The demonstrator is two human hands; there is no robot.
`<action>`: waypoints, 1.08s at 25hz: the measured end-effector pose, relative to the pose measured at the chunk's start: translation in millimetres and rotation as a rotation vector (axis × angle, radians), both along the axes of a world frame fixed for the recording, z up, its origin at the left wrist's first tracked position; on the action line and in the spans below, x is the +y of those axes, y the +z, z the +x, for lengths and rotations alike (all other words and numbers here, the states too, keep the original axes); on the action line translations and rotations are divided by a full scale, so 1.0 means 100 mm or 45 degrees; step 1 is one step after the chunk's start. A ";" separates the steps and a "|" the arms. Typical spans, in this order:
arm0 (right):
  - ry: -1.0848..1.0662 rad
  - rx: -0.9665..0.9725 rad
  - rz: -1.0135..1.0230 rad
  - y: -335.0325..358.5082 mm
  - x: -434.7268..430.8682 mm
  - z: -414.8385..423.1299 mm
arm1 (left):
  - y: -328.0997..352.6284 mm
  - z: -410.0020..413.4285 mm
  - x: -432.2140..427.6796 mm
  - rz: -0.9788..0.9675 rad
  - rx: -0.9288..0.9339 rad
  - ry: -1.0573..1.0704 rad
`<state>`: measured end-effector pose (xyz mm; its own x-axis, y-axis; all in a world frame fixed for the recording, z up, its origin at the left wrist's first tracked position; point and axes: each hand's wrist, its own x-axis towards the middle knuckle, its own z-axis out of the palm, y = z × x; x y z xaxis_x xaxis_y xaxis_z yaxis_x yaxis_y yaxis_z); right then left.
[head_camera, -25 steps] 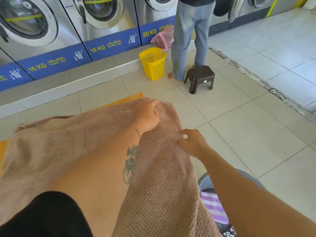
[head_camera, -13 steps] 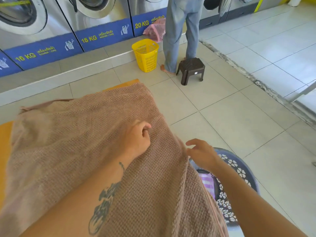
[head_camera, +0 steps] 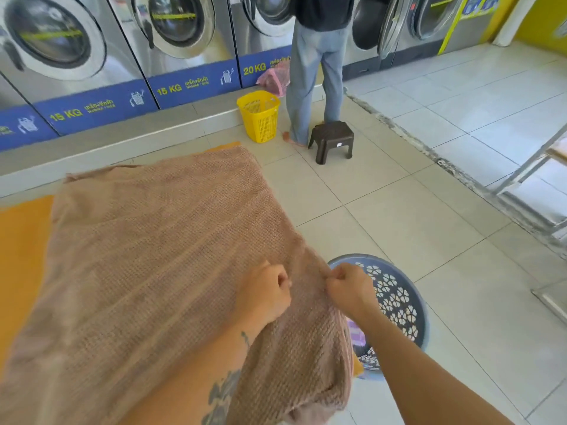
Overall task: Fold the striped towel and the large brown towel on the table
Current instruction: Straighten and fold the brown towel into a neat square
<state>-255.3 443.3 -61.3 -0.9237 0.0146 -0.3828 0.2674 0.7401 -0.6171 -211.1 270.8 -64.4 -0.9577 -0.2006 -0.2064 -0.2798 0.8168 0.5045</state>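
The large brown towel (head_camera: 153, 256) lies spread across the orange table (head_camera: 21, 240), its right end hanging over the table's edge. My left hand (head_camera: 265, 294) is closed into a fist on the towel near its right edge. My right hand (head_camera: 349, 289) pinches that same edge a little to the right. Striped purple and white cloth (head_camera: 356, 332), perhaps the striped towel, shows inside the grey laundry basket (head_camera: 399, 302), mostly hidden by the brown towel and my right arm.
A row of washing machines (head_camera: 171, 41) stands along the back. A person in jeans (head_camera: 316, 72) stands at one, beside a yellow basket (head_camera: 259, 116), a brown stool (head_camera: 333, 141) and a pink bag (head_camera: 276, 78). A metal frame (head_camera: 527, 185) is at right.
Both hands have drawn back along the towel's right side toward me. My right hand, open before, now pinches the edge; my left has closed into a fist. The view tilted up.
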 end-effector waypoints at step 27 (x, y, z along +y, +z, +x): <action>0.390 0.131 0.661 -0.17 -0.15 2.06 | -0.21 2.56 -1.06 -0.319 -0.014 -0.348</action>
<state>-48.9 427.8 -78.7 -0.9473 -0.0968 -0.3053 -0.0470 0.9849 -0.1664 45.1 165.1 -84.9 -0.9808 0.0163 -0.1942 -0.0390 0.9600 0.2772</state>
